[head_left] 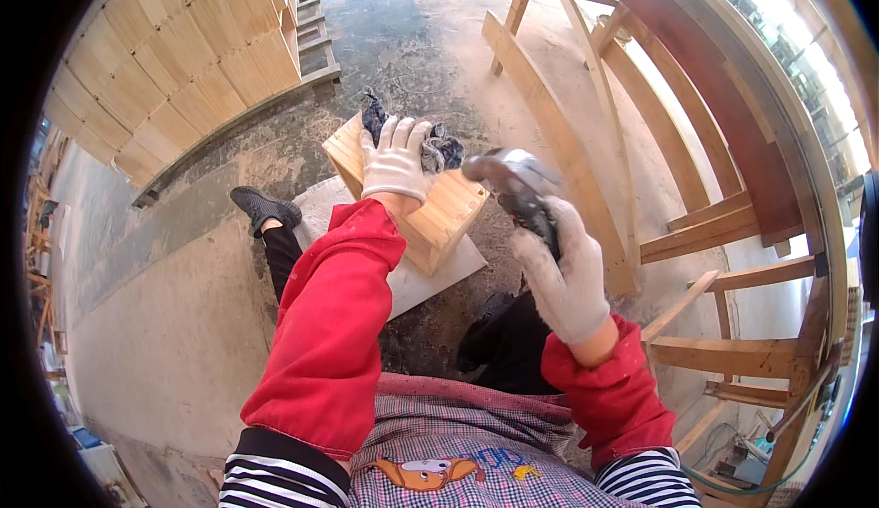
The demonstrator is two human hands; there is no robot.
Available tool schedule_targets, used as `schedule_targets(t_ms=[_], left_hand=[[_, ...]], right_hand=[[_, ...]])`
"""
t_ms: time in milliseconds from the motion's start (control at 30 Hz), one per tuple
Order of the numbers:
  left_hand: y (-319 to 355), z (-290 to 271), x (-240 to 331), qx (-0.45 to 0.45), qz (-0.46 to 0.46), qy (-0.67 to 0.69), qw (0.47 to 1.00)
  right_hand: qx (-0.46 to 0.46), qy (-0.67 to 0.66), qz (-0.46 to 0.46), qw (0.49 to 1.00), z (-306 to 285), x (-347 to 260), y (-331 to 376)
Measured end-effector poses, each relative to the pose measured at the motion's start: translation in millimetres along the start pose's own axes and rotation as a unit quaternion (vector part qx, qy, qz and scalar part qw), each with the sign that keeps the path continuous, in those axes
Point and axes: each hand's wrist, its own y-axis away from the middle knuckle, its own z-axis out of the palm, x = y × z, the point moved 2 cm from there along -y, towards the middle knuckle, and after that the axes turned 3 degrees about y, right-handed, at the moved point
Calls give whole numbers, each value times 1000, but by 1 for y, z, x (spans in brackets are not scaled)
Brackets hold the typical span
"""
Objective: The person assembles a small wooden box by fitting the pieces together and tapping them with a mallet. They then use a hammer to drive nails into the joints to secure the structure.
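Concrete floor (pixel 183 343) | left hand (pixel 396 162) fingers spread flat on wooden box (pixel 439 210) | right hand (pixel 563 274) fist gripping hammer (pixel 513 178)

Stacked wooden boxes (pixel 174 59) upper left; wooden frames (pixel 641 169) leaning right; dusty concrete floor (pixel 165 325); white board (pixel 430 279) underfoot.

Hands, box and hammer on the floor

The left hand (pixel 396 162) lies flat on top of the wooden box (pixel 417 198), and a cloth (pixel 446 150) sits just past its fingers. The box stands on a flat board (pixel 430 274). The right hand (pixel 568 279) is to the right of the box and holds a hammer (pixel 513 183). A stack of wooden boxes (pixel 174 59) stands far left of the fingers, and wooden frames (pixel 641 169) stand to the right.
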Motion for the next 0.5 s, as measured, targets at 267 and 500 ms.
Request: schedule_targets(t_ms=[267,500], left_hand=[[-2,3,-2,14,3,2,1000],[-5,6,5,14,13,15,1000]], right_hand=[[-123,117,39,985,13,44,-2],[-11,83,-23,996,19,56,12]])
